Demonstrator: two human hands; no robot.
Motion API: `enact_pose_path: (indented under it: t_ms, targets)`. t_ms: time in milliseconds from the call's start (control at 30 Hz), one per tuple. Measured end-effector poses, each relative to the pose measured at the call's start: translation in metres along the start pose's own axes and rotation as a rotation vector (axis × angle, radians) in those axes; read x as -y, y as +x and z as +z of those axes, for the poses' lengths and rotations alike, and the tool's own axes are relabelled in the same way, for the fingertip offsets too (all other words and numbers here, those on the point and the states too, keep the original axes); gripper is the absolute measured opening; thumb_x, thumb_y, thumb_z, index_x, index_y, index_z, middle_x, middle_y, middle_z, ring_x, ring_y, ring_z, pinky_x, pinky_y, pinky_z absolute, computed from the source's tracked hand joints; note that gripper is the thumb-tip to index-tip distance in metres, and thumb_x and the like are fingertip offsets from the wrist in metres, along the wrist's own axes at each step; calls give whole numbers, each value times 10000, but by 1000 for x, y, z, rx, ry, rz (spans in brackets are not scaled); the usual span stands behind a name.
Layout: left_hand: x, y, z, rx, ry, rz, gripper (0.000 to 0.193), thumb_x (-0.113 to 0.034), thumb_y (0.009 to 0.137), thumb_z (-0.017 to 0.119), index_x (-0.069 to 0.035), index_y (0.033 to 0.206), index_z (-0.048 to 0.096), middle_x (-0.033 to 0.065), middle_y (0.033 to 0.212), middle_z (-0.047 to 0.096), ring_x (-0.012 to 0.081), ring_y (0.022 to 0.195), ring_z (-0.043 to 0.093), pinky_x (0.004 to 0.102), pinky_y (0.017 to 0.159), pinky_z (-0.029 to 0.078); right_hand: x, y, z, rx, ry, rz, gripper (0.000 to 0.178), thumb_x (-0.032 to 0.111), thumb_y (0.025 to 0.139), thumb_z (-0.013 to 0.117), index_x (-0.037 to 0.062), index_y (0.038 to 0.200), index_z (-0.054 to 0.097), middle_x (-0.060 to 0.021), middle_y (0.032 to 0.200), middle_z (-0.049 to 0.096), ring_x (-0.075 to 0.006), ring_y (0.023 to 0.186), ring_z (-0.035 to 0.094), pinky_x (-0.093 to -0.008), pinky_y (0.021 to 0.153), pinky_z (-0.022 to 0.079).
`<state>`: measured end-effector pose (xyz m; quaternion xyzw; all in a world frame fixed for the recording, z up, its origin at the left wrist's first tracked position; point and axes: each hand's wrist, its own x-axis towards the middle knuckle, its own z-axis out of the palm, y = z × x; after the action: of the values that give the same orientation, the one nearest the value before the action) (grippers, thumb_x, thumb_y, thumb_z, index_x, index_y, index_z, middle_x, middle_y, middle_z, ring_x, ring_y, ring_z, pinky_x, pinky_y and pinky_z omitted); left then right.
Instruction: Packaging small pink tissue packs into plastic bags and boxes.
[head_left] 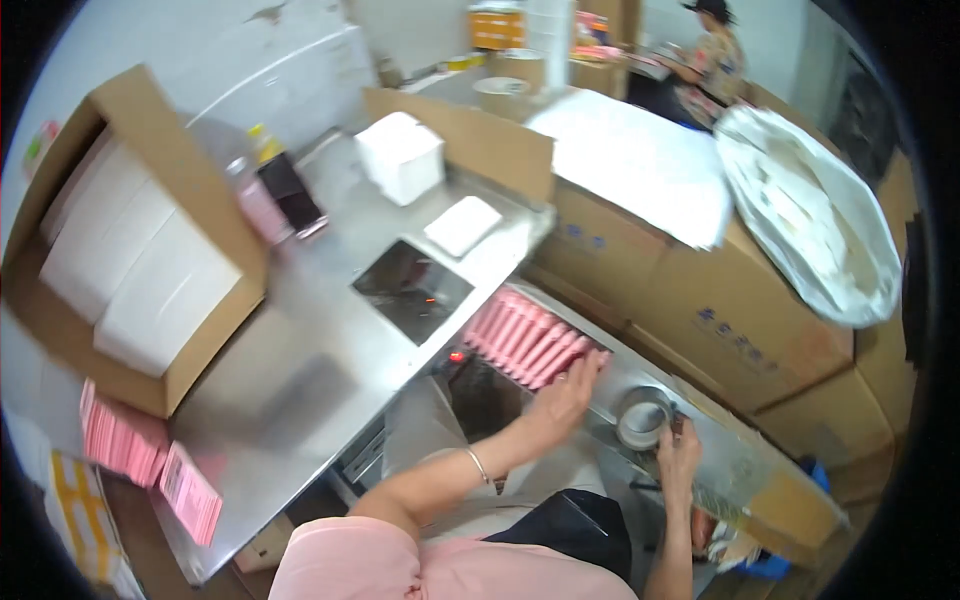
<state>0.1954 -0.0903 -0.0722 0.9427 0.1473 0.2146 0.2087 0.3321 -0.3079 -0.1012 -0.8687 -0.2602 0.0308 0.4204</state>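
A row of slim pink tubes lies side by side near the middle, along the table's front edge. My left hand, with a bracelet on its wrist, rests at the near right end of this row, fingers stretched out over the last tubes. Further right, my right hand is closed on the side of a round grey roll of tape; its fingertips are blurred. The roll is above a long pale surface that runs toward the lower right.
An open carton of white boxes stands on the metal table at left. Pink flat packs lie near its corner. A phone and white boxes are further back. Large cartons line the right; a person sits beyond.
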Motion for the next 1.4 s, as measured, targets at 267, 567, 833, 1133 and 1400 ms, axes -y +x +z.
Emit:
enact_pose_path:
  t_ms: [267, 567, 833, 1133, 1400]
  targets:
    - [56, -182, -173, -663, 307, -261, 339, 16, 823, 626, 37, 1161, 645, 208, 1168, 652, 388, 1033, 655, 464, 902, 538, 88, 31, 33, 225, 77, -394, 182, 42, 961, 585, -47, 1099, 662, -137, 975, 659, -232, 902, 629, -335, 802, 499]
    - [109, -519, -305, -588, 1022, -1321, 523, -323, 953, 596, -22, 1378, 544, 253, 1456, 463, 442, 1260, 507, 516, 1050, 396, 209, 41, 117, 316, 256, -931, 162, 20, 876, 696, -1, 1035, 713, -101, 962, 722, -220, 845, 682, -308, 686, 515]
    - [109, -367, -268, -479, 1023, -1528, 595, -368, 993, 521, -11, 1462, 438, 279, 1534, 337, 458, 1365, 367, 521, 1101, 329, 293, 140, 195, 41, 37, -1221, 175, 80, 830, 717, -15, 977, 708, -166, 984, 668, -333, 938, 630, -387, 798, 518]
    - [102, -358, -298, -560, 504, -1179, 168, -129, 957, 610, -31, 1080, 550, 128, 1048, 543, 307, 992, 469, 424, 904, 393, 285, 186, 253, 41, -259, -1204, 168, 137, 848, 660, -3, 755, 659, -160, 831, 579, -326, 867, 577, -432, 746, 500]
    - [111, -345, -299, -529, 781, -1079, 102, -62, 935, 595, -23, 942, 500, 126, 888, 528, 293, 911, 493, 394, 886, 385, 285, 183, 256, 17, -234, -1144, 114, 117, 833, 669, 11, 795, 650, -141, 865, 566, -312, 884, 570, -426, 786, 485]
